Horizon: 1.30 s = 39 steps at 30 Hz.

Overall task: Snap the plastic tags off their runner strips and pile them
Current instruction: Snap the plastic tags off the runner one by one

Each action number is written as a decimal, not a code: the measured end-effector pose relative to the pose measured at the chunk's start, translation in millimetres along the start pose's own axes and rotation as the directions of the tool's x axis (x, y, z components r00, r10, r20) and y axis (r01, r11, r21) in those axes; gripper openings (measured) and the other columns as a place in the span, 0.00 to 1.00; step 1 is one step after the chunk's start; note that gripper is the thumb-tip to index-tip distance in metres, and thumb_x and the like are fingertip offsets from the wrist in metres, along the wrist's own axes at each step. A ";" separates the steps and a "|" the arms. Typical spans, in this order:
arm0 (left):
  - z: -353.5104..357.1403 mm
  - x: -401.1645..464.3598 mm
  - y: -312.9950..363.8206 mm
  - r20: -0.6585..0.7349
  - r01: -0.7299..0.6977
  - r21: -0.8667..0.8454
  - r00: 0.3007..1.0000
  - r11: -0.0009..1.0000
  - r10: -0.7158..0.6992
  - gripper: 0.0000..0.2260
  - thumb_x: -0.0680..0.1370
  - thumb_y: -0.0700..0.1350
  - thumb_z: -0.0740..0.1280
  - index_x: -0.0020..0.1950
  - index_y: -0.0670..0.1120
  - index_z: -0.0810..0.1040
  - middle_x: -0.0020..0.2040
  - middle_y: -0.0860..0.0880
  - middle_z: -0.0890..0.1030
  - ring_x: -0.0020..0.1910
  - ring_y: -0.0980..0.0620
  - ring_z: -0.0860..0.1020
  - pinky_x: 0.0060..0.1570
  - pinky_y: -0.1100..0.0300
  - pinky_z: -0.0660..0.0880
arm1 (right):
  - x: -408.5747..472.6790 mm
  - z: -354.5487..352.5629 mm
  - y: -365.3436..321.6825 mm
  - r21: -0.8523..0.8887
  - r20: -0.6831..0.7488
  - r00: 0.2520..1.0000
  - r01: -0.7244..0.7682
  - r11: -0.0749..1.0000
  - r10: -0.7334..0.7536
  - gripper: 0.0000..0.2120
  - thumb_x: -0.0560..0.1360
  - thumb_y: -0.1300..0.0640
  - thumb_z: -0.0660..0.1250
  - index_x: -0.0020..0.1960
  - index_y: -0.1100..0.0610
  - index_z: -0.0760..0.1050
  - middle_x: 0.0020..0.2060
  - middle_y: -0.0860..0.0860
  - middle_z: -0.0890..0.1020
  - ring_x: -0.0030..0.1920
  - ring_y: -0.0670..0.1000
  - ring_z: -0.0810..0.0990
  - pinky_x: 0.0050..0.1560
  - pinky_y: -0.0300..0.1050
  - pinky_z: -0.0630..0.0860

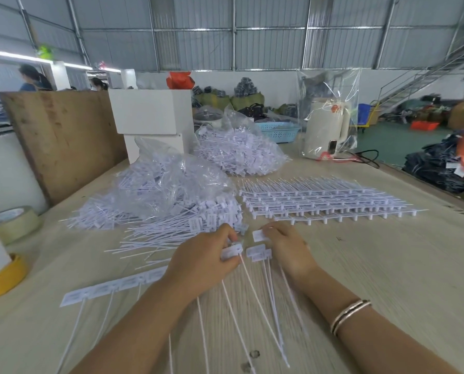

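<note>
White plastic tags (232, 251) are pinched in the left hand (201, 263), and neighbouring tags (258, 252) are gripped by the right hand (287, 247). Loose snapped tags (171, 230) are piled just beyond the left hand; runner strips (320, 201) are stacked beyond the right.

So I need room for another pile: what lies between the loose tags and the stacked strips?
Bare tabletop between loose tags and strips, in the head view.

Factory warehouse floor, corrugated metal walls (266, 44), steel staircase (425, 76), bagged goods (239, 98), plywood worktable (374, 265)
</note>
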<state>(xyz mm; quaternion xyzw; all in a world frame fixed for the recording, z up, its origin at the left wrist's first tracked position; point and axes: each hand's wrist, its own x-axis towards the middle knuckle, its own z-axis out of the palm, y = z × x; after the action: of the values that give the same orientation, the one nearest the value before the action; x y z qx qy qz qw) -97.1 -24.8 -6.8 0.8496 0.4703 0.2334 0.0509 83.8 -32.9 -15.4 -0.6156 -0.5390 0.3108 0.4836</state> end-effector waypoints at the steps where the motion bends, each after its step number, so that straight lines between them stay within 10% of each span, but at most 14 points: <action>1: -0.1 0.2 -0.6 -0.003 0.017 -0.002 1.000 1.000 -0.017 0.11 0.74 0.58 0.65 0.52 0.57 0.69 0.41 0.56 0.80 0.39 0.55 0.77 0.37 0.58 0.74 | 0.2 1.6 0.6 -0.059 0.033 0.999 0.028 0.998 -0.026 0.14 0.78 0.57 0.58 0.37 0.46 0.75 0.45 0.49 0.79 0.58 0.54 0.74 0.67 0.60 0.62; 6: -6.7 6.2 -0.7 0.008 0.056 0.092 0.998 0.994 -0.057 0.12 0.73 0.61 0.64 0.38 0.56 0.65 0.32 0.55 0.73 0.33 0.54 0.73 0.30 0.60 0.64 | 3.6 5.0 0.5 -0.438 0.085 0.995 0.092 0.894 -0.060 0.11 0.78 0.56 0.59 0.51 0.44 0.78 0.57 0.46 0.75 0.65 0.49 0.66 0.67 0.50 0.58; 11: -15.8 19.8 9.9 0.054 -0.016 0.148 0.999 0.989 0.009 0.11 0.75 0.58 0.64 0.45 0.54 0.65 0.33 0.55 0.70 0.32 0.56 0.71 0.28 0.60 0.60 | -5.4 2.4 -6.8 -0.037 0.103 0.983 0.155 0.987 -0.150 0.10 0.77 0.46 0.61 0.40 0.41 0.78 0.50 0.44 0.78 0.58 0.46 0.73 0.65 0.50 0.63; 15: -17.3 27.2 20.9 0.059 -0.077 0.076 0.996 0.994 0.073 0.13 0.74 0.58 0.64 0.48 0.53 0.63 0.33 0.55 0.71 0.30 0.59 0.69 0.27 0.61 0.62 | -7.2 3.7 -6.1 0.047 0.219 0.960 0.171 0.984 -0.177 0.19 0.76 0.49 0.65 0.42 0.67 0.76 0.40 0.58 0.74 0.44 0.54 0.75 0.52 0.48 0.70; 19: -15.5 19.4 14.4 0.054 -0.061 -0.103 0.996 0.993 0.067 0.10 0.76 0.55 0.64 0.54 0.54 0.67 0.47 0.55 0.79 0.40 0.54 0.78 0.41 0.53 0.76 | -4.5 -2.8 -6.3 0.251 0.196 0.976 0.047 0.967 -0.098 0.10 0.76 0.56 0.65 0.40 0.58 0.80 0.38 0.54 0.83 0.43 0.53 0.80 0.50 0.41 0.75; 22: -12.9 7.3 2.5 0.071 -0.060 -0.140 0.995 0.988 0.071 0.12 0.77 0.45 0.62 0.59 0.55 0.69 0.54 0.55 0.79 0.40 0.51 0.79 0.43 0.50 0.76 | -2.9 -4.5 -4.3 0.199 0.184 0.980 0.032 0.979 -0.069 0.14 0.77 0.54 0.64 0.34 0.50 0.81 0.33 0.43 0.82 0.42 0.45 0.80 0.44 0.35 0.71; 35: -3.4 -1.9 6.2 -0.158 -0.096 0.157 0.980 0.983 0.121 0.09 0.76 0.56 0.63 0.52 0.54 0.70 0.45 0.55 0.81 0.40 0.53 0.77 0.34 0.59 0.61 | -7.5 -2.1 -4.3 0.005 0.325 0.931 0.173 0.985 -0.166 0.06 0.75 0.52 0.68 0.46 0.53 0.80 0.44 0.53 0.82 0.50 0.47 0.80 0.64 0.51 0.70; 39: -1.7 -1.9 2.0 -0.076 -0.062 0.164 0.994 0.985 0.075 0.09 0.77 0.55 0.62 0.56 0.57 0.72 0.44 0.54 0.81 0.41 0.52 0.78 0.36 0.59 0.66 | -10.0 -1.4 -5.9 0.004 0.339 0.911 0.250 0.968 -0.237 0.03 0.75 0.57 0.68 0.46 0.56 0.80 0.39 0.50 0.81 0.42 0.45 0.78 0.53 0.46 0.71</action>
<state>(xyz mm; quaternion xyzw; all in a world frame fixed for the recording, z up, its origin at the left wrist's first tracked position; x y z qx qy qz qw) -97.2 -27.8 -5.3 0.8563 0.4598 0.2309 -0.0452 80.7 -43.1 -10.8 -0.4908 -0.6920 0.3382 0.4072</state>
